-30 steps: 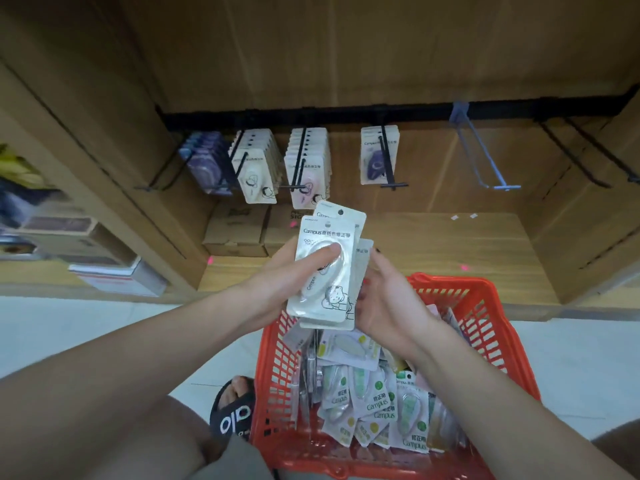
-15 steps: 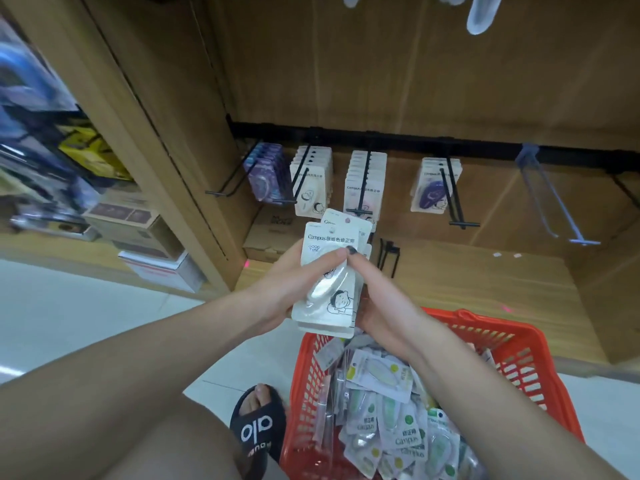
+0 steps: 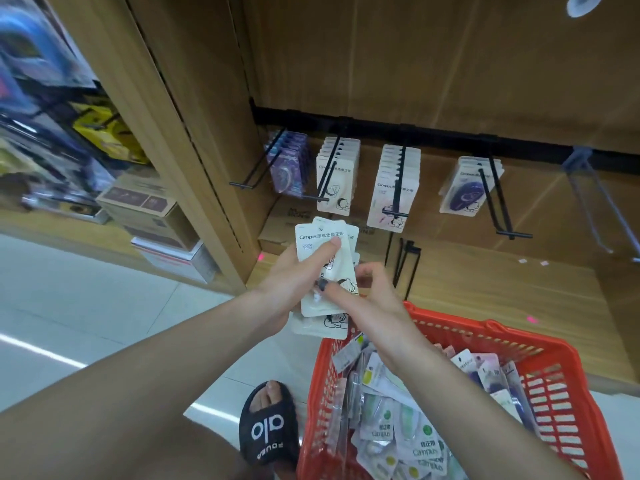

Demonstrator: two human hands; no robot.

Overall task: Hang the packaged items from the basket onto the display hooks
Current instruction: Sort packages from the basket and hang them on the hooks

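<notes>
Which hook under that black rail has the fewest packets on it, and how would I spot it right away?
Follow the black metal rail across the wooden back wall to the row of black wire hooks with hanging packets. The fourth loaded black hook from the left carries a short stack of white packets showing a dark purple oval. Its neighbour on the left holds a thicker stack of white packets, and the bluish hook on its right is bare.
</notes>
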